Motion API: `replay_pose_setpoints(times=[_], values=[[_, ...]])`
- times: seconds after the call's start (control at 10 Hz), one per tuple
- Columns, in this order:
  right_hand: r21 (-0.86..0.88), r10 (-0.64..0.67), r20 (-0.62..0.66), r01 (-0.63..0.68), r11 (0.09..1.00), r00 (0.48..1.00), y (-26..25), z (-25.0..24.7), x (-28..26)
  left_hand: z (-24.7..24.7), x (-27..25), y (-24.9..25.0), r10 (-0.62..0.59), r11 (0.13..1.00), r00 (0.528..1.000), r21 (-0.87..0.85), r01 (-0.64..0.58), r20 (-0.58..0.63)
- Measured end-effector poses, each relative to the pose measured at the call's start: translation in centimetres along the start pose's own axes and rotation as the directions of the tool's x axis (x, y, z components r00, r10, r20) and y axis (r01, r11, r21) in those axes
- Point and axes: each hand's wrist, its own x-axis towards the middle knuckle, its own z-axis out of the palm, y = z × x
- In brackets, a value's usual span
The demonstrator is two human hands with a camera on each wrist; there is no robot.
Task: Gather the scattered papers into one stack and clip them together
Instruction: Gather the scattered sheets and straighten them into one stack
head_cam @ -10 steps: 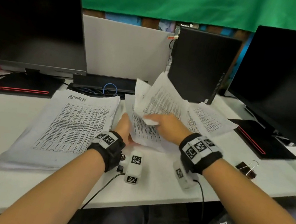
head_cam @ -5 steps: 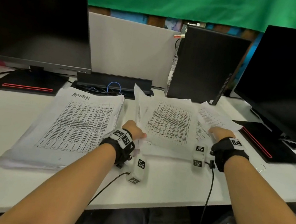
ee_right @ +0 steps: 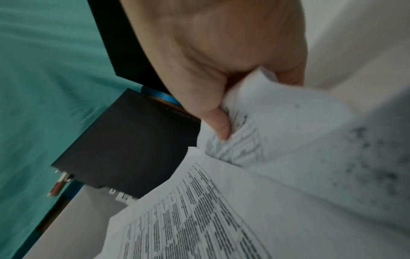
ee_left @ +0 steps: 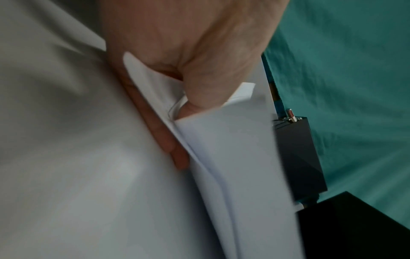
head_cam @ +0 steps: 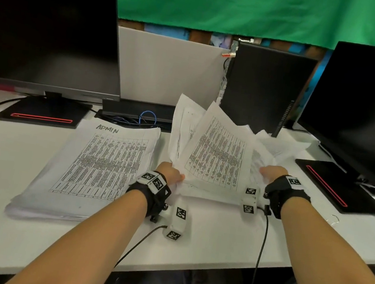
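Observation:
Several loose printed sheets are bunched and tilted up off the white desk in front of me. My left hand grips their near left edge; in the left wrist view the thumb and fingers pinch the white sheets. My right hand grips the crumpled right side of the bunch; in the right wrist view its thumb presses into the printed paper. A wire handle of a binder clip shows on the desk right of my right forearm.
A thick paper stack marked ADMIN lies at the left. Two dark monitors stand at the back left and right on black bases. A black computer case stands right behind the held sheets.
My right hand has gathered the right sheets inward. The bunch, nearly flat half a second ago, is now lifted and tilted up between both hands.

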Motion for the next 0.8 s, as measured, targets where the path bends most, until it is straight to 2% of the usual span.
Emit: replay_pose_setpoints(times=[0.1, 0.2, 0.3, 0.4, 0.5, 0.6, 0.7, 0.8], values=[[0.159, -0.145, -0.387, 0.221, 0.962, 0.911, -1.0, -0.8, -1.2, 0.0, 0.0, 0.3, -0.018, 1.000, 1.000, -0.003, 0.018, -0.006], [0.387, -0.152, -0.661, 0.507, 0.771, 0.735, -2.6, -2.2, -2.9, 0.2, 0.3, 0.7, -0.037, 0.999, 0.999, -0.012, 0.037, 0.000], [0.512, -0.153, -0.656, 0.584, 0.630, 0.739, -4.4, -4.1, -2.9, 0.2, 0.3, 1.1, -0.036, 0.999, 0.999, 0.006, 0.036, 0.013], [0.785, -0.131, -0.305, 0.327, 0.526, 0.943, -5.0, -4.8, -2.0, -0.1, 0.3, 1.3, -0.063, 0.998, 0.997, 0.009, 0.062, 0.034], [0.712, -0.184, 0.072, 0.079, 0.698, 0.980, -4.4, -3.7, -2.4, -0.2, 1.8, 0.0, -0.087, 0.987, 0.993, -0.129, 0.097, 0.083], [0.517, -0.116, 0.224, -0.017, 0.856, 0.968, -3.4, -1.7, -4.7, 0.2, 3.5, -1.8, -0.098, 0.935, 0.984, -0.324, 0.142, 0.151], [0.438, -0.024, 0.295, -0.113, 0.892, 0.955, -1.3, 0.1, -3.3, -0.4, 3.5, -2.0, -0.092, 0.873, 0.988, -0.467, 0.141, 0.125], [0.260, 0.017, 0.322, -0.106, 0.960, 0.947, 0.1, 1.6, -2.3, -1.4, -1.8, 0.7, -0.184, 0.807, 0.951, -0.513, 0.291, 0.250]])
